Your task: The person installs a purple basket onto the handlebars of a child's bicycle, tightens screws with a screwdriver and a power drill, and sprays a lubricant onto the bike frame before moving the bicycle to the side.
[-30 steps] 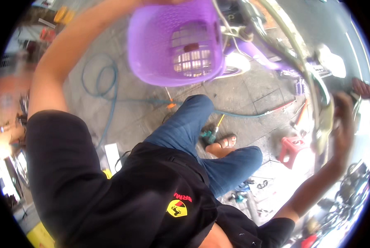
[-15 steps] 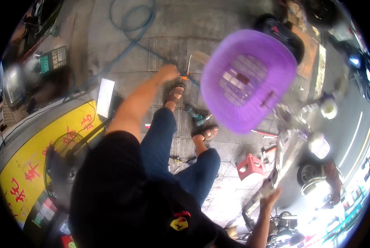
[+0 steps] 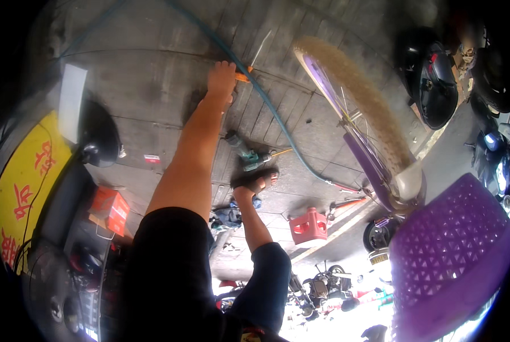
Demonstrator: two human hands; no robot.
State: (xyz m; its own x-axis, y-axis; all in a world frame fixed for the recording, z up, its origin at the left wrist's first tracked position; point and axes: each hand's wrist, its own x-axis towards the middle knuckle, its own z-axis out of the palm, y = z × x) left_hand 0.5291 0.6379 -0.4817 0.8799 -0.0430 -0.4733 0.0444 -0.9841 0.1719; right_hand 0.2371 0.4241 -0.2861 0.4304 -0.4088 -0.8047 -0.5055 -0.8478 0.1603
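Observation:
My left arm stretches down to the paving, where my left hand [image 3: 221,78] has its fingers curled on an orange-handled tool [image 3: 242,76] with a thin metal rod. A teal hose [image 3: 272,108] runs just beside it. Nearer my sandalled foot [image 3: 244,191] lies a teal-and-black power drill [image 3: 250,158]. To the right, a bicycle front wheel [image 3: 369,108] with a pale, dirty tyre and purple fender stands above a purple perforated basket [image 3: 454,251]. My right hand is out of view.
A red plastic stool [image 3: 308,228] is right of my foot, with scattered tools [image 3: 344,203] nearby. At left are a yellow sign board [image 3: 24,171], a white panel [image 3: 71,102] and an orange box [image 3: 107,208]. Scooters [image 3: 431,74] stand at the upper right; more two-wheelers [image 3: 323,285] are behind.
My left hand has left the basket area and moved down to the orange-handled tool. The bicycle and basket have swung lower right in view, showing the wheel. My right hand has left the view.

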